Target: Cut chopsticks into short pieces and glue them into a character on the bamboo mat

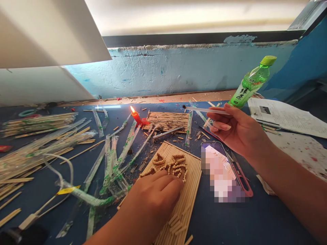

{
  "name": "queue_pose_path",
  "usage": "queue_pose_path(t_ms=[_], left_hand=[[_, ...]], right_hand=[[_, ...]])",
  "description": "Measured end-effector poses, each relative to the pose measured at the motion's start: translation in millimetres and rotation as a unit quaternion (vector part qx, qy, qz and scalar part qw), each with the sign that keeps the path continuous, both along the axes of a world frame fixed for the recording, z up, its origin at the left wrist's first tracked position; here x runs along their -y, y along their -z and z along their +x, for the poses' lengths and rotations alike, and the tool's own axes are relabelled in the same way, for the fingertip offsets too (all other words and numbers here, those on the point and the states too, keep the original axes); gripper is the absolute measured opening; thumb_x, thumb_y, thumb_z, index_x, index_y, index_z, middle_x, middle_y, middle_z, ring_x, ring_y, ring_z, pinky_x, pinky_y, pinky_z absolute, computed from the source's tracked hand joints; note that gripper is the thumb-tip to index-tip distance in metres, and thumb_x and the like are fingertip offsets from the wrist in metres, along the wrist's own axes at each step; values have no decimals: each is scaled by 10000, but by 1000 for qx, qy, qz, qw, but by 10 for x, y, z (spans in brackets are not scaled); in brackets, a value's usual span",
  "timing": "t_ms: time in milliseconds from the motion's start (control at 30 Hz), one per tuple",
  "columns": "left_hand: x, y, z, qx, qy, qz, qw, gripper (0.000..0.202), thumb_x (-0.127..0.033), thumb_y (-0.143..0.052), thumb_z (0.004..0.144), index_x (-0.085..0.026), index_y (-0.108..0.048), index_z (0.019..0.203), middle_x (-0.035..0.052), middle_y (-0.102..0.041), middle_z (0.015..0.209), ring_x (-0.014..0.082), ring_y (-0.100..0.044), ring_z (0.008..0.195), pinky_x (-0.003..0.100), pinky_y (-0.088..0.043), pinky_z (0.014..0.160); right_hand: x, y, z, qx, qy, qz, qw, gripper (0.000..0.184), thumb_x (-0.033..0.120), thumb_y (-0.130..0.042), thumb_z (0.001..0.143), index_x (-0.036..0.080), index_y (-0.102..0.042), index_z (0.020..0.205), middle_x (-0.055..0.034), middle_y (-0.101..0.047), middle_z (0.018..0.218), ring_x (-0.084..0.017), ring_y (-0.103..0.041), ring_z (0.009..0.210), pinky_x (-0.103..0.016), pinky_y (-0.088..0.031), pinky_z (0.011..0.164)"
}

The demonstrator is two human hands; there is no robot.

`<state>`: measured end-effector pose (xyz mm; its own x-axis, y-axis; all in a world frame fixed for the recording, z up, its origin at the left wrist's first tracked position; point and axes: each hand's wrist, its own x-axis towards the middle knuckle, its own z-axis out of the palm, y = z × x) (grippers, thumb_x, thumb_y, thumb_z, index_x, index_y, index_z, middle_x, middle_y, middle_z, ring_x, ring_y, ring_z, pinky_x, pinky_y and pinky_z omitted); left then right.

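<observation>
Near the front edge of the blue tabletop (230, 221), the left hand (155, 194) lies palm down with fingers curled together, pressing on a mat of bamboo sticks (184, 200) whose sticks run from the front edge toward the back. Further back and to the right, the right hand (235, 131) is raised with palm turned inward, thumb and fingers pinched on a thin white stick (201, 109) lying level, its dark tip pointing left toward the lit candle (136, 117)

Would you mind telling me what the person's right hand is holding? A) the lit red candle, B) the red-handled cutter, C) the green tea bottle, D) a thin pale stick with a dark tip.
D: the right hand pinches a thin pale stick between thumb and fingers, its dark tip pointing left, towards the lit red candle.
</observation>
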<state>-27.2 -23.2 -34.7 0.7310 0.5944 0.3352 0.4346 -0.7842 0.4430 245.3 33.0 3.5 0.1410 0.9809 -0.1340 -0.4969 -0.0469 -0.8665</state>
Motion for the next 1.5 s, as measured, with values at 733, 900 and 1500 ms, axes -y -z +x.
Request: queue_pose_path(t_ms=[733, 900, 1500], left_hand=[[26, 20, 35, 2, -38, 29, 999, 184, -150, -534, 969, -186, -703, 907, 9, -682, 680, 161, -663, 650, 257, -556, 649], [33, 11, 31, -1, -39, 36, 999, 182, -162, -552, 961, -189, -709, 874, 9, -670, 674, 158, -652, 638, 251, -540, 620], [18, 26, 53, -13, -51, 29, 998, 222, -182, -549, 959, -202, -722, 823, 6, -652, 645, 154, -638, 608, 248, -521, 589]], right_hand=[[-15, 30, 0, 7, 2, 4, 1000, 249, 333, -635, 940, 188, -795, 818, -43, -779, 874, -52, -436, 488, -242, -471, 543], [-14, 30, -2, 15, 4, 4, 1000, 253, 342, -633, 940, 212, -799, 800, -35, -779, 862, -60, -452, 498, -229, -473, 531], [-11, 36, 0, 8, -1, 2, 1000, 235, 323, -634, 944, 198, -800, 833, -55, -787, 854, -63, -451, 492, -226, -480, 523]])
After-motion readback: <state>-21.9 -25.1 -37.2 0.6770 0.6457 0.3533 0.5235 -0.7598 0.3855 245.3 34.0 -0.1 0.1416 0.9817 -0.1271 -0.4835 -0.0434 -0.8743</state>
